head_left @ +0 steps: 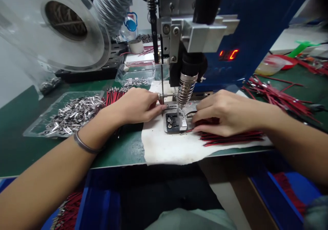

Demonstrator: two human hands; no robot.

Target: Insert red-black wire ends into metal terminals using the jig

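My left hand (139, 105) is at the left side of a small metal fixture (172, 122), thumb and fingers pinched together. A small metal part shows at those fingertips, but what they hold is too small to make out. My right hand (221, 115) curls over red and black wires (230, 138) on the fixture's right side. A metal wire end (190, 115) pokes out by its fingertips, pointing at the fixture. Directly above the fixture hangs a soldering head (188, 83) wrapped in a coil spring.
Left lies a clear tray (74, 112) heaped with metal connectors, beside an upright bundle of red wires (114, 95). A white cloth (166, 151) lies under the fixture. The blue machine (246, 28) stands behind; more red wires (279, 97) lie right. Blue bins (99, 199) sit below the table edge.
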